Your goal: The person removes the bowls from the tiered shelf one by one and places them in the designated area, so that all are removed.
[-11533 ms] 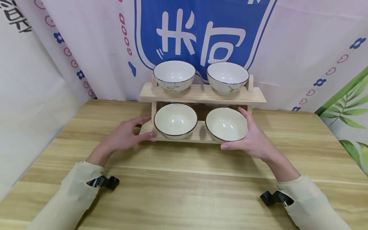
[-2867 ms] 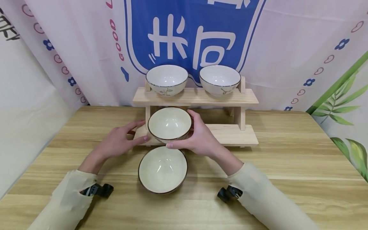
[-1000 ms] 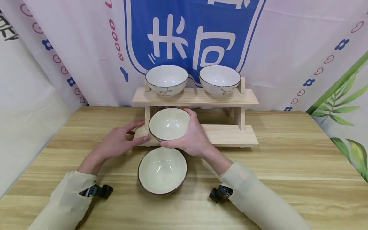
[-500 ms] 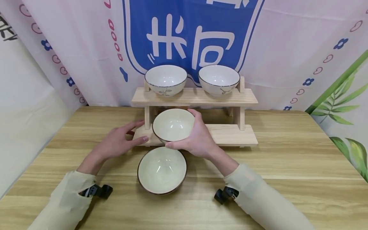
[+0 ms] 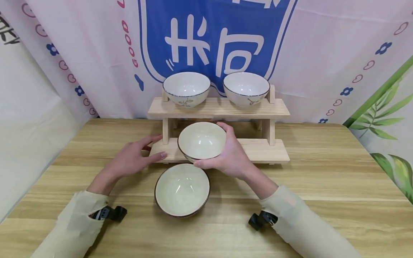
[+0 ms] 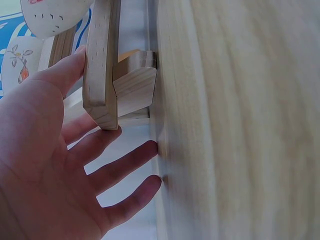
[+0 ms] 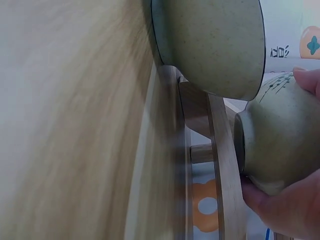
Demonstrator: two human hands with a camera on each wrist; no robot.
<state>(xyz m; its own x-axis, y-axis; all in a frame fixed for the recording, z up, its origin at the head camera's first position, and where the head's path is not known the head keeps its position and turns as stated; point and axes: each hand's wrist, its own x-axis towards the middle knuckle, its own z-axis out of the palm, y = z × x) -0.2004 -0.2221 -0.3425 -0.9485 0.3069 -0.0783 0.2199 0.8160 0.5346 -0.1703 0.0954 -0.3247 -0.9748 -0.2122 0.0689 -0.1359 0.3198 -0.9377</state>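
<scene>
My right hand (image 5: 230, 156) grips a cream bowl (image 5: 201, 141) with a brown rim from its right side, thumb at the front. This bowl is upright at the left-middle of the lower shelf of a wooden two-tier rack (image 5: 264, 150); the right wrist view shows its foot (image 7: 240, 142) close to the board. My left hand (image 5: 133, 157) holds the lower shelf's left end. In the left wrist view its thumb lies over the board (image 6: 100, 65), with other fingers spread below. A second cream bowl (image 5: 182, 191) stands on the table in front of the rack.
Two white-lined bowls, one at left (image 5: 187, 89) and one at right (image 5: 246, 89), sit on the upper shelf (image 5: 219, 107). A printed curtain (image 5: 109, 46) hangs directly behind the rack. Wood-grain table (image 5: 206, 236) extends in front and to both sides.
Over the last second, my right hand has moved the cream bowl rightward along the lower shelf. My left hand stays put. Earlier, both cream bowls stood on the lower shelf; one is now on the table.
</scene>
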